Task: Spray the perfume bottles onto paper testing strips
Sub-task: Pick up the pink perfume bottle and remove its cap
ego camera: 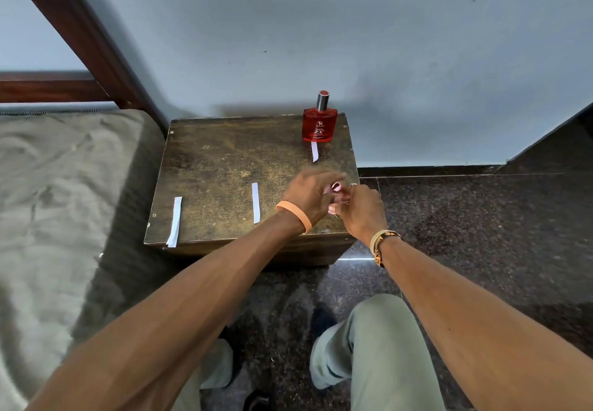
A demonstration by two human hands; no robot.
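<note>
A red perfume bottle (319, 119) with a silver cap stands upright at the back right of a worn wooden stool (224, 166). A white paper strip (314, 151) lies right in front of it. Two more white strips lie on the stool, one in the middle (255, 202) and one at the front left corner (174, 222). Over the stool's front right corner, my left hand (309, 195) and my right hand (361, 213) are both closed around a small pink perfume bottle (335, 191). Only its shiny pink cap and a bit of glass show between the fingers.
A bed with a grey-green mattress (57, 192) and a dark wooden frame (83, 35) lies to the left. A pale blue wall (353, 41) rises behind the stool. Dark speckled floor (481, 218) spreads to the right, and my knees (378, 346) are below.
</note>
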